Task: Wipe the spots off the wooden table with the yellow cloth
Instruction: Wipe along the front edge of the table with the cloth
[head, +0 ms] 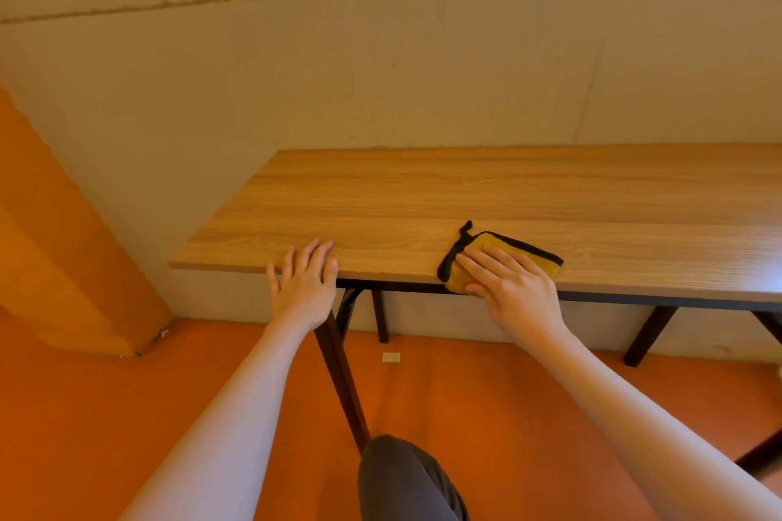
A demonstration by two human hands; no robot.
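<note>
Cloth (503, 262) under R hand (514, 288); L hand (304, 288) flat on table (423, 199) edge.

Cloth (503, 262) on table (465, 190) near front edge, right hand (514, 288) on it, left hand (304, 288) left

You face a pale plastered wall (381, 68) with a rough horizontal seam, orange floor (127, 415) below, an orange slanted beam (55, 224) at far left, dark folding legs (342, 372), warm light.
</note>
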